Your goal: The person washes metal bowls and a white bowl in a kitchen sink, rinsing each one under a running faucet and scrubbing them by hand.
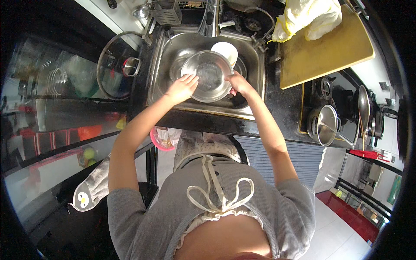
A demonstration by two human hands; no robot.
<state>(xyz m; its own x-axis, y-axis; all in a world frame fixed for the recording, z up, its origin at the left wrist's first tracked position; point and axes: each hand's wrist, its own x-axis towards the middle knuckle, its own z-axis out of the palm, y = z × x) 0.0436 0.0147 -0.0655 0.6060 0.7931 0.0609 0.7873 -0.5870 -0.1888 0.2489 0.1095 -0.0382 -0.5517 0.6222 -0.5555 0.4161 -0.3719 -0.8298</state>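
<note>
A round stainless steel bowl is held over the steel sink. My right hand grips its right rim, with the thumb on the inner side and fingers beneath. My left hand lies with its fingers together against the left part of the bowl; whether it grips the rim is not clear. Behind the bowl a white bowl rests in the sink, and part of another metal vessel shows to the right. The faucet stands at the sink's far edge.
A glass lid leans left of the sink. To the right, a wooden cutting board bears a white cloth. Beyond are a pot and a pan by the stove. A pink bin sits below the counter.
</note>
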